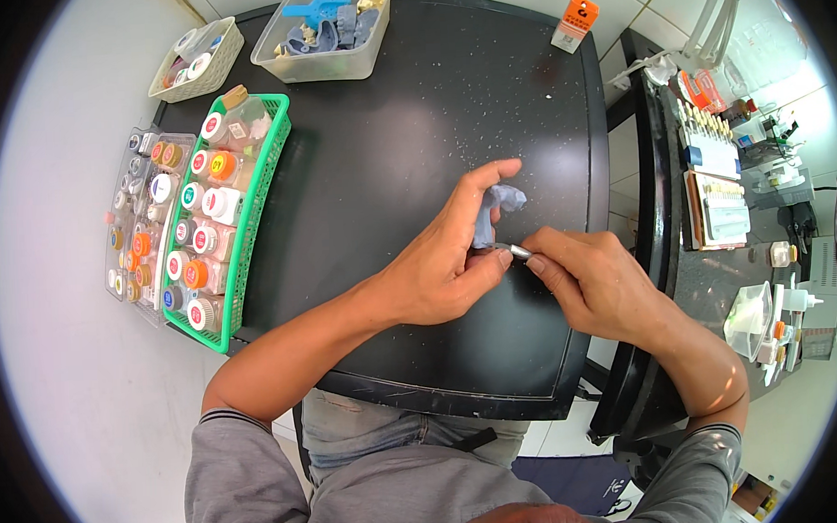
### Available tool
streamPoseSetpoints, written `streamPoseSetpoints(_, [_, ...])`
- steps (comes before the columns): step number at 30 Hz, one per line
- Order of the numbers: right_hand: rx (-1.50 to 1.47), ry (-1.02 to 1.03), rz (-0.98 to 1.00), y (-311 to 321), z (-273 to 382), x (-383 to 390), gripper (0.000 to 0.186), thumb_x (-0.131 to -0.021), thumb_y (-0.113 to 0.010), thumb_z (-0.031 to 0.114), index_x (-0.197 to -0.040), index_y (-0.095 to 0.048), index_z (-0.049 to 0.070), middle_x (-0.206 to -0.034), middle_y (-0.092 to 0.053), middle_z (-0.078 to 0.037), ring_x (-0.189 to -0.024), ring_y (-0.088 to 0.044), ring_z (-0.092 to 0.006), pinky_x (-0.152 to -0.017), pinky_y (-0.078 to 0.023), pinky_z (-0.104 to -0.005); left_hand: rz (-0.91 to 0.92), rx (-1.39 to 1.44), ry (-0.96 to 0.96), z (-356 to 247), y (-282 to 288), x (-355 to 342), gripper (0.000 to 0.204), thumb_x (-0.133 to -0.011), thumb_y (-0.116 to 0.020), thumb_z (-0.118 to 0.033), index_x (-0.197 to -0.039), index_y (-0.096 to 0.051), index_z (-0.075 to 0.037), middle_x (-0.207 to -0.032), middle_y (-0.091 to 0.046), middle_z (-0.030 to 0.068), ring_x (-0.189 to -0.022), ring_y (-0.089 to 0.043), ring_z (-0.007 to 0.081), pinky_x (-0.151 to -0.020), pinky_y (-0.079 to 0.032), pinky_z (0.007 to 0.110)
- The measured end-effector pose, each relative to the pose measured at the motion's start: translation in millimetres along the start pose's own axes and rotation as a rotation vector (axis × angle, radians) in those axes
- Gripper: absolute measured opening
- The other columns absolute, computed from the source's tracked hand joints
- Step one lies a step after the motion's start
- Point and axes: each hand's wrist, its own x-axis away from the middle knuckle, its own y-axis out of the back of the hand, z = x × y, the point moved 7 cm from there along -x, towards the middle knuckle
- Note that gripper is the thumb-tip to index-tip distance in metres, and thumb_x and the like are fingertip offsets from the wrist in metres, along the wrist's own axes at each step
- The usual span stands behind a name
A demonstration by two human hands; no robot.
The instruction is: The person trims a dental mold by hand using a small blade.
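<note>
In front of me, above the black table [387,161], my left hand [437,272] is closed around a blue-grey plaster dental cast [484,227]. Its upper end sticks out between the thumb side and the fingers, with the index finger stretched out beyond it. My right hand [603,273] pinches a slim silver metal hand tool [520,252]. The tool's front end meets the lower part of the cast, close to my left thumb. My fingers hide most of the tool, so its tip shape cannot be made out.
At the left, a green basket [266,184] holds capped jars, beside a clear tray [114,244] of small bottles. Farther back stand a white basket [211,77] and a plastic tub [329,69] of casts. An orange box [576,21] is at the far right; a side bench [691,284] carries shade guides.
</note>
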Motion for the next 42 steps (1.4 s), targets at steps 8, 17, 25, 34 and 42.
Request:
streamPoseSetpoints(8, [-0.025,-0.011,0.028,-0.6,2.5,-2.4,0.008,-0.111,-0.067,0.01,-0.11,-0.065,0.002,-0.08,-0.068,-0.021,-0.074,-0.068,-0.0464,-0.068,-0.051,-0.0542,0.012,0.046,0.073,-2.7,-0.3,-0.4,0.082,-0.108,-0.065,-0.002,-0.177,-0.023,-0.013,-0.129,-0.048,0.0073,-0.102,-0.05,0.0105,-0.092,-0.049,0.03])
streamPoseSetpoints(17, [-0.079,-0.011,0.029,-0.3,2.1,-2.5,0.009,-0.109,-0.069,0.007,-0.115,-0.069,0.0,-0.084,-0.07,-0.022,-0.077,-0.069,-0.0465,-0.07,-0.053,-0.0522,0.017,0.03,0.004,-2.0,-0.8,-0.5,0.079,-0.107,-0.064,0.0,-0.175,-0.025,-0.012,-0.117,-0.049,0.0033,-0.095,-0.048,0.0085,-0.086,-0.046,0.028])
streamPoseSetpoints(25, [-0.104,-0.004,0.025,2.1,5.0,-2.3,0.01,-0.108,-0.071,0.006,-0.115,-0.071,0.0,-0.086,-0.071,-0.021,-0.077,-0.07,-0.044,-0.07,-0.054,-0.0505,0.051,0.05,-0.03,-2.9,-2.2,0.9,0.081,-0.105,-0.063,0.0,-0.175,-0.022,-0.008,-0.102,-0.047,-0.0012,-0.084,-0.044,0.0072,-0.078,-0.041,0.027])
streamPoseSetpoints(34, [-0.098,-0.015,0.021,3.5,6.0,-1.9,0.009,-0.107,-0.071,0.005,-0.115,-0.072,-0.001,-0.084,-0.071,-0.02,-0.075,-0.071,-0.0425,-0.069,-0.054,-0.0498,0.063,-0.004,-0.071,-4.2,-2.6,-0.6,0.076,-0.109,-0.062,-0.001,-0.173,-0.022,-0.008,-0.103,-0.047,0.0,-0.087,-0.045,0.0084,-0.08,-0.042,0.029])
streamPoseSetpoints(42, [-0.071,-0.012,0.016,4.9,7.0,-2.0,0.01,-0.106,-0.072,0.004,-0.115,-0.073,-0.001,-0.084,-0.072,-0.021,-0.075,-0.071,-0.0424,-0.068,-0.054,-0.0491,0.07,-0.024,-0.101,-2.4,-2.0,-0.5,0.071,-0.112,-0.063,-0.004,-0.171,-0.023,-0.008,-0.104,-0.047,0.0007,-0.088,-0.046,0.0091,-0.082,-0.043,0.029])
